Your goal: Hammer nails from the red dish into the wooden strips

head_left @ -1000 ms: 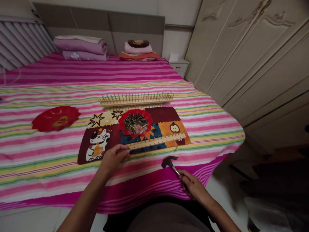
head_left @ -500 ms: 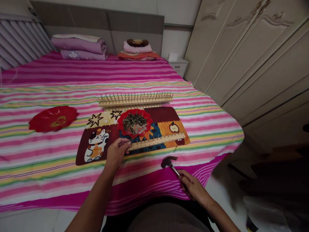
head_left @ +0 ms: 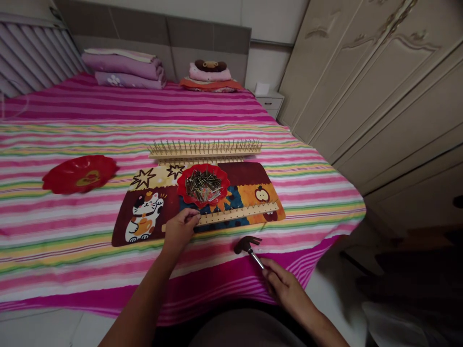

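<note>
Wooden drilled strip (head_left: 238,213) lies under the left hand (head_left: 181,229), pinched together, whether around a nail unclear; at five o'clock, the right hand (head_left: 284,286) clamps a claw hammer (head_left: 250,251).

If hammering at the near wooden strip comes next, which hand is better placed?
Right, most likely: the right hand holds the hammer just this side of the mat, while the left hand is at the left part of the wooden strip.
</note>
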